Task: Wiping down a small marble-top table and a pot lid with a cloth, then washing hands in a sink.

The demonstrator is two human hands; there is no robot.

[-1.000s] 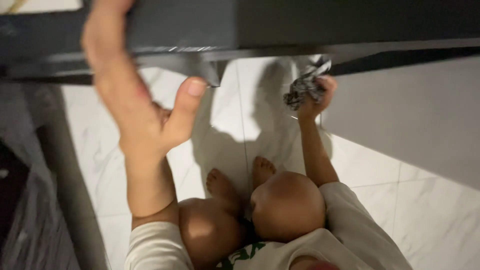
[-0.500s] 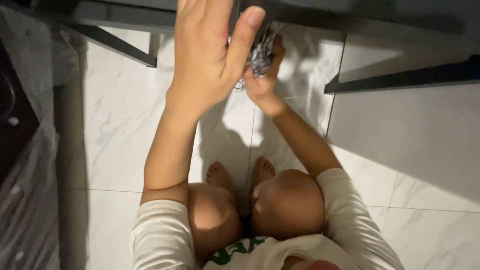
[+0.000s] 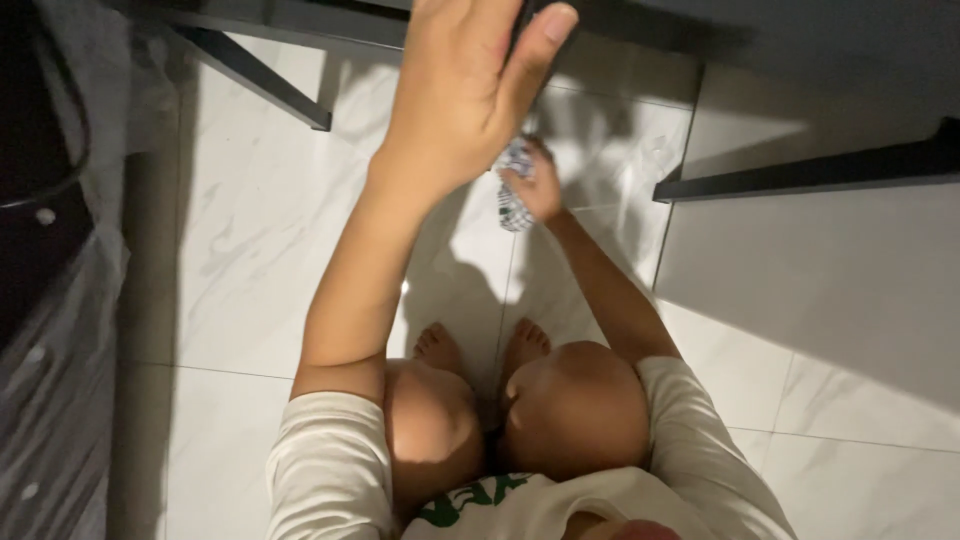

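I am squatting on a white marble tile floor [image 3: 250, 250], knees up and bare feet below them. My left hand [image 3: 470, 90] is raised close to the camera, fingers together and thumb out, flat against the dark edge of a table [image 3: 700, 30] above; it holds nothing. My right hand [image 3: 535, 185] reaches lower and farther away, closed around a crumpled grey-and-white patterned cloth [image 3: 513, 200] that hangs from the fist above the floor. The left hand partly hides the right.
Dark table legs or braces slant at upper left [image 3: 260, 85] and at right [image 3: 800, 172]. A clear plastic-wrapped dark object [image 3: 50, 300] fills the left edge. A grey wall or panel [image 3: 830, 270] lies to the right.
My right hand with the cloth has come down from under the table toward the floor. My left hand shifted slightly right along the table edge; the view moved a little.
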